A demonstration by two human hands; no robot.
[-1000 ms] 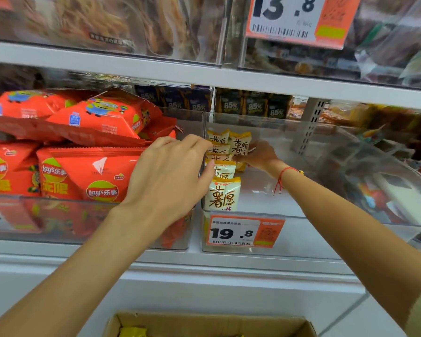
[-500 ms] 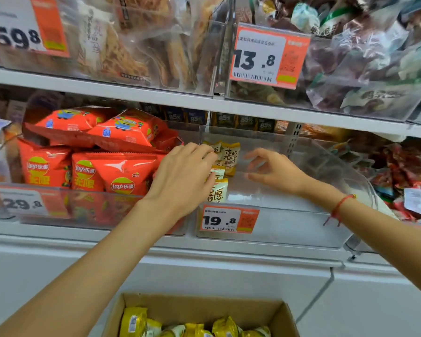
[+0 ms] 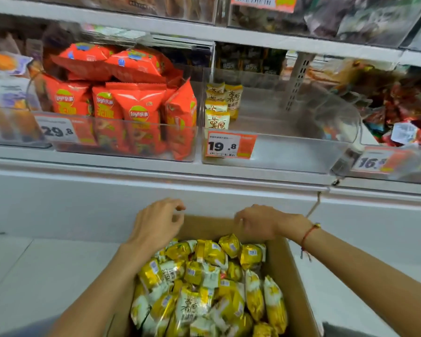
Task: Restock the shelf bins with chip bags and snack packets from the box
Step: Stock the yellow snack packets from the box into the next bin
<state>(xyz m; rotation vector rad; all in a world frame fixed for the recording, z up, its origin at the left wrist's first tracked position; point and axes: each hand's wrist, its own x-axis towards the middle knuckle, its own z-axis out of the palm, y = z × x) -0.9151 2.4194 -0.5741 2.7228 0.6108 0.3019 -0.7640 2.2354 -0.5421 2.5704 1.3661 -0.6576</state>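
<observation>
1. The left hand [image 3: 156, 223] was held above the far edge of the box [image 3: 292, 283], fingers loosely curled, nothing gripped.
2. The right hand [image 3: 260, 222] was held likewise, empty.
3. Yellow packets [image 3: 204, 283] were heaped in the box.
4. A few packets [image 3: 218, 105] were stood in the left of the clear bin [image 3: 289, 152]; red chip bags [image 3: 136, 110] were packed in the neighbouring bin.
</observation>
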